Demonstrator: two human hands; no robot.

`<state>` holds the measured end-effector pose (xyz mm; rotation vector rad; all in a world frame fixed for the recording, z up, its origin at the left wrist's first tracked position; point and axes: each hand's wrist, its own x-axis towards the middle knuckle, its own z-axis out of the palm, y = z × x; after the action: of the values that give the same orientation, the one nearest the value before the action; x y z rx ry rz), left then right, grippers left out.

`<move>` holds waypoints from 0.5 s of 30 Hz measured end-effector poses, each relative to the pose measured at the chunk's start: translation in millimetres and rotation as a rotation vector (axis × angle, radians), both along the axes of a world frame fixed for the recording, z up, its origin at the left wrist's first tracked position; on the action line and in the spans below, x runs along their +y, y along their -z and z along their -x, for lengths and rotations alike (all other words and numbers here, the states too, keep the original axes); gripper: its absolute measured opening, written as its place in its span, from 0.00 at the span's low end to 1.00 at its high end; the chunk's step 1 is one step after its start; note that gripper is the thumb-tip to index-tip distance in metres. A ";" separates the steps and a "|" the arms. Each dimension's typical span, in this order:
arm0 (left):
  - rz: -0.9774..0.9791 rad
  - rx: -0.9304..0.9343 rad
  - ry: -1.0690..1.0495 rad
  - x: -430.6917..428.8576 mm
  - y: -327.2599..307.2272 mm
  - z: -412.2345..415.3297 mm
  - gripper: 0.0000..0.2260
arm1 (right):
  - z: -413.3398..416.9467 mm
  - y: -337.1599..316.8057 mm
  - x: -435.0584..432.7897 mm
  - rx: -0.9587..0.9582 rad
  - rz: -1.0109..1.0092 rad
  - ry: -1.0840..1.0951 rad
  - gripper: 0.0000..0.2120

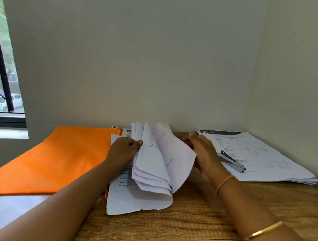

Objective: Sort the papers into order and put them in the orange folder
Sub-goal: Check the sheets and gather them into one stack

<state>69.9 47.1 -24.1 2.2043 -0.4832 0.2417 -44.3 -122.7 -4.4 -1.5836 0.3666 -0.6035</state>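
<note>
- The wooden bench (185, 224) carries a fanned sheaf of papers (157, 166).
- The left grip (123, 151) pinches the sheaf's left edge.
- The right grip (202, 156) lies against the sheaf's right side, fingers hidden; I cannot tell if it is grasping.
- The orange folder (50, 156) lies flat just left of the sheaf.
- A stapler (232, 161) rests on another stack (273, 161) right of the sheaf.

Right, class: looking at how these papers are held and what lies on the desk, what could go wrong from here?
The left hand pinches the fanned sheets at one edge, so some may slip out and lose their order. The stapler rests loose on the right-hand stack; pulling sheets from there might knock it off.
</note>
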 end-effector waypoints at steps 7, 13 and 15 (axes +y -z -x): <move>0.084 0.019 -0.030 3.8 -3.3 3.5 0.09 | 3.1 -1.4 -15.2 0.242 -0.297 -0.034 0.07; 0.038 0.046 0.073 3.2 -4.0 8.2 0.10 | 1.2 1.4 -16.0 0.308 -0.273 -0.082 0.04; -0.010 0.043 0.094 1.4 -5.1 9.1 0.13 | 2.0 0.6 -15.7 0.310 -0.269 -0.086 0.04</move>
<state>60.9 48.5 -19.1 2.1850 -0.5638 0.1410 -46.3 -138.5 -5.0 -1.4243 0.5832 -0.2293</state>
